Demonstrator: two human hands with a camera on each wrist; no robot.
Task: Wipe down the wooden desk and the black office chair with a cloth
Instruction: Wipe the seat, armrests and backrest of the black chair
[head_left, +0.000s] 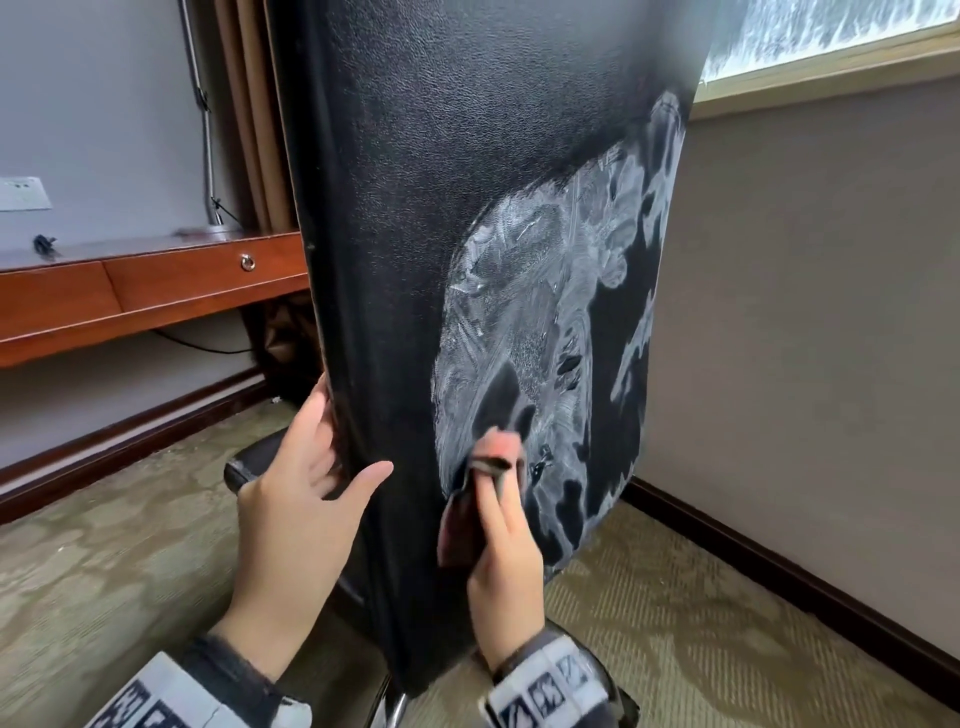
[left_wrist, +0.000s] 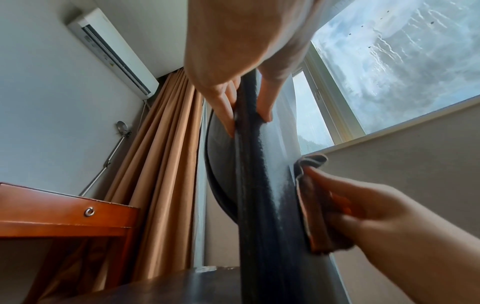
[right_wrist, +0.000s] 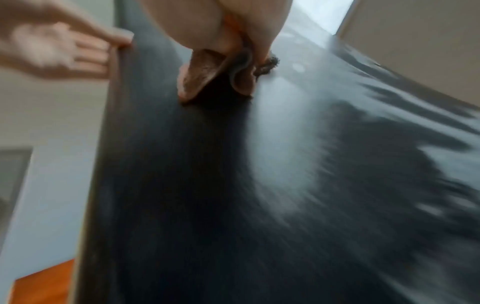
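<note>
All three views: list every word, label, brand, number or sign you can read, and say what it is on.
No readable text in any view.
Wrist bands: black-and-white square marker patterns, no letters or numbers.
Air conditioner: a small yellow sticker and faint marks, too small to read.
Wall socket plate: no readable print.

Black office chair (head_left: 441, 208) back fills the space before us, wooden desk (head_left: 156, 291) and curtain (head_left: 249, 114) crowding its left, wall (head_left: 805, 312) close behind on our right, open carpet (head_left: 104, 545) below left.
</note>
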